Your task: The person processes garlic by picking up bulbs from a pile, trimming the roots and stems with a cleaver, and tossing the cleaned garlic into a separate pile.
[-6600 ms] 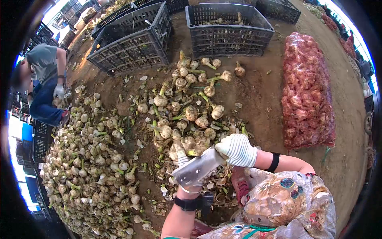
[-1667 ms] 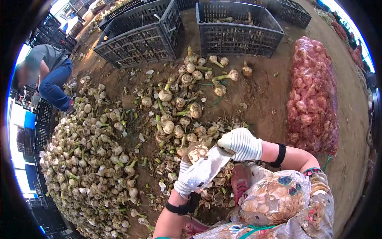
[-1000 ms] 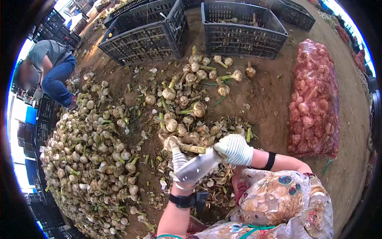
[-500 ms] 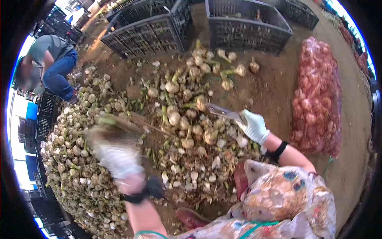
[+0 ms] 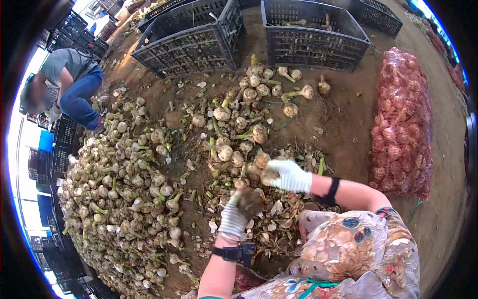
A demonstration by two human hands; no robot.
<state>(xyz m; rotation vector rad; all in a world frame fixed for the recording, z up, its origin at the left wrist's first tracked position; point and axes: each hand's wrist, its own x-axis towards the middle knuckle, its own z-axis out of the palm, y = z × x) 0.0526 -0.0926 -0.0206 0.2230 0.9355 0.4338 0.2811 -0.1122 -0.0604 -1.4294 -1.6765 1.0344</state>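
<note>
My left hand (image 5: pixel 233 219), in a white glove with grey bands, is closed around a garlic bulb with a dark, muddy root clump (image 5: pixel 250 202). Close by, my right hand (image 5: pixel 290 176), also gloved, has its fingers curled at the upper right of that clump; what they hold is blurred and partly hidden. No shears can be made out. Loose garlic bulbs with cut stems (image 5: pixel 224 152) lie on the soil just beyond both hands. Peeled skins and scraps (image 5: pixel 269 229) cover the ground under them.
A large garlic heap (image 5: pixel 124 199) fills the left side. Black crates (image 5: pixel 186 50) (image 5: pixel 316 47) stand at the top, the right one holding some stems. A red net bag of bulbs (image 5: pixel 402 124) lies at right. Another person (image 5: pixel 74 84) crouches at upper left.
My left hand has moved right from the heap's edge to the middle, now with a muddy clump. My right hand has moved left and down; the shears seen in it are no longer visible.
</note>
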